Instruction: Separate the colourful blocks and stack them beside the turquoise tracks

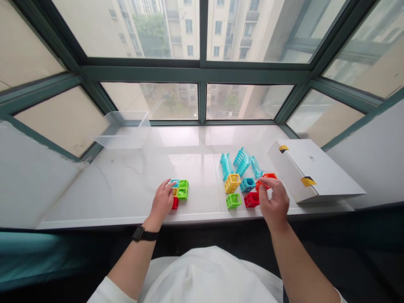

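Observation:
My left hand (162, 198), with a dark watch on its wrist, is closed against the left side of a small cluster of building blocks. In that cluster I see a blue block (174, 183), green blocks (183, 193), a yellow block (175, 192) and a red block (175, 203), partly covered by my fingers. Off to the right, the thumb and index finger of my right hand (274, 202) pinch an orange block (259, 185). Beside it stand another red block (251, 200), a teal block (248, 184), a yellow block (232, 183) and a green block (233, 201).
Behind the loose blocks lie translucent blue ribbed pieces (242, 161). A white box (318, 168) with yellow-black tape stands at right. At the back left is a clear plastic bin (124, 141). Windows border the white marbled ledge (126, 181).

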Available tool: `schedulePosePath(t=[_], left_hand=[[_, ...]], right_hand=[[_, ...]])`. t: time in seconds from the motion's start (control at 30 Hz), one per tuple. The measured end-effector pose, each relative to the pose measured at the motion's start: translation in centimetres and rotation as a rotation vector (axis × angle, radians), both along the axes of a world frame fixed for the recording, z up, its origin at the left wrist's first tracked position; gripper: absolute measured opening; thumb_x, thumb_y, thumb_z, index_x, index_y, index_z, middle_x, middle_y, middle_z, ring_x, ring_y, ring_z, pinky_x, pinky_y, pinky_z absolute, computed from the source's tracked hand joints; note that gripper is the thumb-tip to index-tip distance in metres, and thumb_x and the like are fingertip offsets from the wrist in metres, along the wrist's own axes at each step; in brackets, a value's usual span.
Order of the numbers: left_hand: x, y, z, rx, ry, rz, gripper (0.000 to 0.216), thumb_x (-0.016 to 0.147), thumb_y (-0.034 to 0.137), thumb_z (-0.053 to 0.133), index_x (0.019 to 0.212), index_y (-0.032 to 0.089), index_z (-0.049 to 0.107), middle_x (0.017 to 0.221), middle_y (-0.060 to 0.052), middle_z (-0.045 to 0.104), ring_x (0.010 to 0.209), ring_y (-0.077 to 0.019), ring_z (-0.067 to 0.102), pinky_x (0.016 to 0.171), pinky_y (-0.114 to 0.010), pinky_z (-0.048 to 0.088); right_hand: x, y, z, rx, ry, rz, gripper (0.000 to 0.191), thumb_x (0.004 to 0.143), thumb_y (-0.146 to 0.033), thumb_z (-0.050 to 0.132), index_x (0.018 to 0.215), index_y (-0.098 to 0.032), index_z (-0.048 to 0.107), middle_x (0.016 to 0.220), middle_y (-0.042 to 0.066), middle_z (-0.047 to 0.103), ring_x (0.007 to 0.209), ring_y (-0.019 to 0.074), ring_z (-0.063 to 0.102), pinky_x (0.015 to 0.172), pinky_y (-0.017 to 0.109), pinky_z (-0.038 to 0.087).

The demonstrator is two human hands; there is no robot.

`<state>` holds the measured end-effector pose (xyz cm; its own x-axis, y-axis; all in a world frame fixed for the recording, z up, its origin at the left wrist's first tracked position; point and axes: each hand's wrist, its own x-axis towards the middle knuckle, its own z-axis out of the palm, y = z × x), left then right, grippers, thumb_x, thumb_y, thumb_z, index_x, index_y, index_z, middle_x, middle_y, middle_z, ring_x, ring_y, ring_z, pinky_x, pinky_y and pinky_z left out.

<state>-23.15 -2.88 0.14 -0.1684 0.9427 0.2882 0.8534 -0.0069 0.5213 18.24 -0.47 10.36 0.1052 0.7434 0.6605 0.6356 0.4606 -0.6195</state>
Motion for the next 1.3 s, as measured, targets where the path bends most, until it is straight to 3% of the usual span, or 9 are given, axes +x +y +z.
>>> schedulePosePath(t=[0.1,0.2,0.4,0.57,0.83,0.97,1.03,1.17,1.3], left_hand=[[0.6,1.2,-0.5,-0.015,0.017,-0.056,0.040,0.102,0.023,0.039,0.129,0.025,0.069,0.155,-0.008,0.054,0.146,-0.0270,0.049,0.124,-0.049,0.042],[1.1,2.2,-0.8,-0.047,0.018,-0.091,0.041,0.100,0.018,0.039,0.125,0.024,0.071,0.154,-0.007,0.055,0.148,-0.0269,0.047,0.126,-0.049,0.039],[1.9,2.3,-1.2,-0.083,-0.016,-0.101,0.038,0.096,0.013,0.041,0.111,0.022,0.074,0.149,-0.008,0.061,0.151,-0.0280,0.042,0.127,-0.051,0.038],[2.3,2.0,-1.1,-0.089,-0.044,-0.121,0.034,0.093,0.011,0.044,0.106,0.024,0.073,0.148,-0.006,0.062,0.152,-0.0275,0.042,0.126,-0.055,0.040],[2.4,2.2,-1.4,-0.062,-0.015,-0.118,0.032,0.095,0.012,0.042,0.103,0.023,0.071,0.145,-0.008,0.062,0.149,-0.0277,0.044,0.126,-0.054,0.039],[2.3,2.2,-1.6,-0.062,0.007,-0.124,0.032,0.098,0.015,0.040,0.103,0.023,0.070,0.146,-0.007,0.062,0.150,-0.0275,0.043,0.126,-0.052,0.039],[2.3,2.2,-1.3,-0.060,0.020,-0.127,0.031,0.099,0.017,0.040,0.103,0.024,0.070,0.146,-0.007,0.062,0.149,-0.0273,0.044,0.126,-0.051,0.039],[3.0,1.6,1.1,0.075,0.017,-0.085,0.028,0.103,0.027,0.044,0.122,0.023,0.065,0.147,-0.011,0.060,0.147,-0.0286,0.047,0.124,-0.052,0.041],[5.4,-0.9,5.5,0.300,-0.072,-0.156,0.026,0.104,0.032,0.051,0.126,0.025,0.064,0.139,-0.011,0.063,0.134,-0.0269,0.058,0.117,-0.049,0.049]], right_hand=[[-6.9,-1.0,-0.2,-0.094,-0.003,0.381,0.023,0.099,-0.021,0.056,0.112,-0.031,0.073,0.108,0.007,0.072,0.103,0.0261,0.071,0.097,0.044,0.059],[-13.3,-1.2,-2.8,-0.333,-0.123,0.671,0.030,0.099,-0.017,0.056,0.120,-0.031,0.072,0.113,0.007,0.070,0.103,0.0236,0.070,0.093,0.038,0.059],[-19.9,0.0,-9.8,-0.596,-0.430,0.672,0.042,0.097,-0.019,0.064,0.138,-0.027,0.064,0.119,0.009,0.066,0.103,0.0245,0.068,0.093,0.037,0.054],[-20.7,0.7,-11.6,-0.612,-0.470,0.626,0.035,0.097,-0.017,0.061,0.130,-0.024,0.064,0.118,0.010,0.069,0.103,0.0273,0.068,0.089,0.036,0.052],[-18.3,0.4,-11.7,-0.684,-0.280,0.557,0.021,0.088,-0.011,0.057,0.101,-0.026,0.062,0.097,0.002,0.074,0.087,0.0224,0.068,0.082,0.032,0.051],[-16.4,-0.8,-10.6,-0.691,0.130,0.557,0.008,0.088,-0.022,0.062,0.093,-0.026,0.058,0.092,0.000,0.072,0.081,0.0201,0.069,0.078,0.031,0.054],[-15.5,-1.3,-9.2,-0.696,0.373,0.562,0.014,0.088,-0.031,0.068,0.090,-0.026,0.054,0.087,0.000,0.070,0.078,0.0199,0.069,0.075,0.032,0.056],[-13.5,-2.1,-5.5,-0.669,0.710,0.597,0.035,0.085,-0.048,0.078,0.091,-0.027,0.050,0.079,-0.003,0.064,0.074,0.0184,0.069,0.074,0.032,0.059],[-11.4,-3.0,-2.2,-0.622,0.805,0.582,0.043,0.082,-0.053,0.085,0.093,-0.027,0.053,0.085,-0.001,0.065,0.078,0.0178,0.070,0.078,0.033,0.062]])
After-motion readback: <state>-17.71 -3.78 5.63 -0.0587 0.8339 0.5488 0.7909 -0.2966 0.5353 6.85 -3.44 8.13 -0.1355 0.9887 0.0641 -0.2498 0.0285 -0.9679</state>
